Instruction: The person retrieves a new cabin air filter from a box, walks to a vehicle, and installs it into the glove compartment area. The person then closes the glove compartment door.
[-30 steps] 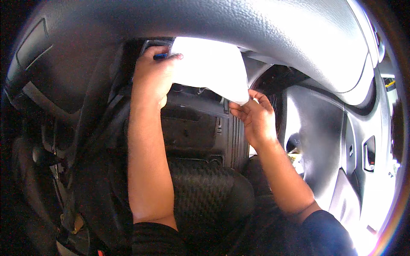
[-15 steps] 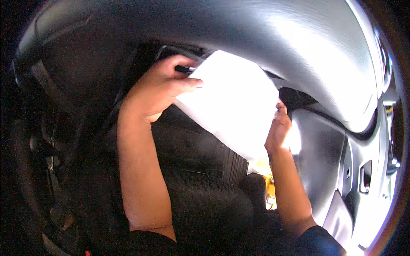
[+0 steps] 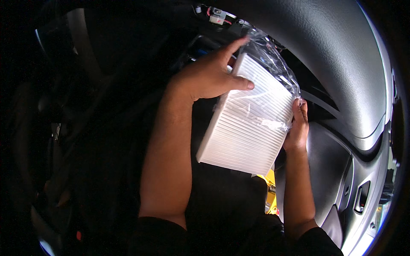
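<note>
A white pleated cabin air filter (image 3: 245, 138) is held up tilted between my two hands. Clear plastic wrap (image 3: 273, 59) covers its upper part and bunches beyond its far edge; the lower pleats are bare. My left hand (image 3: 215, 72) grips the upper left side, thumb on the pleated face and the other fingers behind, partly hidden. At the right edge, my right hand (image 3: 298, 123) pinches the filter and the wrap's edge, with its fingertips close together.
The grey dashboard (image 3: 329, 51) curves over the top right. Below it hang connectors (image 3: 218, 18) and wiring. A car door (image 3: 358, 187) with a handle stands on the right. Something yellow (image 3: 270, 192) shows beneath the filter. The left side is very dark.
The view has darkened, so the pleats and the clear wrap now show where there was white glare. In the picture, both hands and the filter sit farther right, and the filter is turned.
</note>
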A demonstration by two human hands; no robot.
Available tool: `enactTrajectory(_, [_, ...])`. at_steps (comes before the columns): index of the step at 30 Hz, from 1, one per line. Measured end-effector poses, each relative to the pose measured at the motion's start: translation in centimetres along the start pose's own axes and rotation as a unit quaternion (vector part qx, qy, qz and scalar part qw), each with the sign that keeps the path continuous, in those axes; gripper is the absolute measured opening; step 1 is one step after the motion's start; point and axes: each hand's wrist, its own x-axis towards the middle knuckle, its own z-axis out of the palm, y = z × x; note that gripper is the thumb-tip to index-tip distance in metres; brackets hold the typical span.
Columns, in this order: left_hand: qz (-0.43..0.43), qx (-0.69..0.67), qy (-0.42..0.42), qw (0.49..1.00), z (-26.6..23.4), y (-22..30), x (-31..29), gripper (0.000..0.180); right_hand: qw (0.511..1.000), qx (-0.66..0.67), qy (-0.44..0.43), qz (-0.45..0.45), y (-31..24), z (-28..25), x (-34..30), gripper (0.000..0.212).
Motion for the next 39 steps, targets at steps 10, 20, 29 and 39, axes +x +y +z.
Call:
enactTrajectory(10, [-0.089,0.022,0.124,0.988,-1.0,-0.9,1.7,0.035,0.960,0.110,-0.099,0.237,-1.6,-0.5,-0.4,0.060])
enactTrajectory(20, [-0.065,0.026,0.377,0.924,-7.2,-4.1,3.4,0.038,0.952,-0.062,-0.217,0.205,1.2,-5.6,-2.7,0.063])
enactTrajectory(29, [-0.202,0.271,0.349,0.874,-3.1,-4.2,3.1,0.040,0.992,-0.071,-0.089,0.062,-1.8,1.9,2.6,0.039])
enactTrajectory(39, [-0.007,0.040,0.204,0.978,-8.7,0.6,-2.1,0.040,0.991,0.040,-0.123,0.032,-1.6,9.7,6.9,0.029])
